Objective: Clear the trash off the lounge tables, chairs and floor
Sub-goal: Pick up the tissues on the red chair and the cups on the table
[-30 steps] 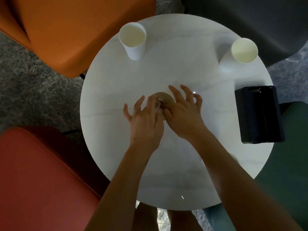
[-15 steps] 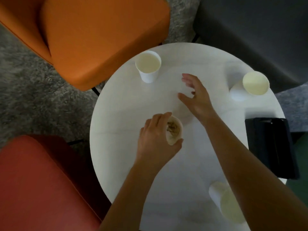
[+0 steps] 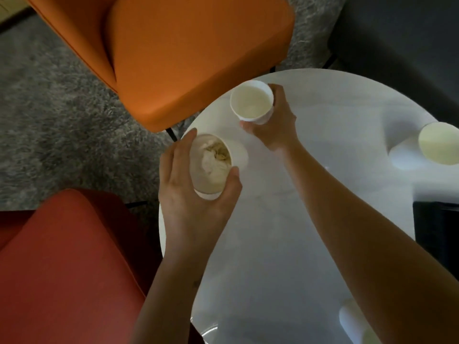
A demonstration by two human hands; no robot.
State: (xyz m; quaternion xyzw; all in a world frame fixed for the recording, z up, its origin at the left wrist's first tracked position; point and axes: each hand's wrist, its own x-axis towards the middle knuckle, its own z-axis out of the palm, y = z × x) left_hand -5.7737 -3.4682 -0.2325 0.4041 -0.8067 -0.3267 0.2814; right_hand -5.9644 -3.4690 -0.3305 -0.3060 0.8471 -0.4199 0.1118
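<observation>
Tilting, mouth nearward and base away, stuffed cup (image 3: pixel 213 181) in left hand (image 3: pixel 193 209).

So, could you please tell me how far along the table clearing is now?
Done: crumpled scraps sit inside the trash-filled cup, which the left hand holds. In hand: the right hand grips the empty cup near the orange chair. Left: the far-right cup and the near cup, half hidden by the right arm, stand on the table.

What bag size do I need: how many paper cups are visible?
4 cups: trash-filled cup in the left hand, empty cup in the right hand, far-right cup on the table, near cup partly hidden under the right forearm.
</observation>
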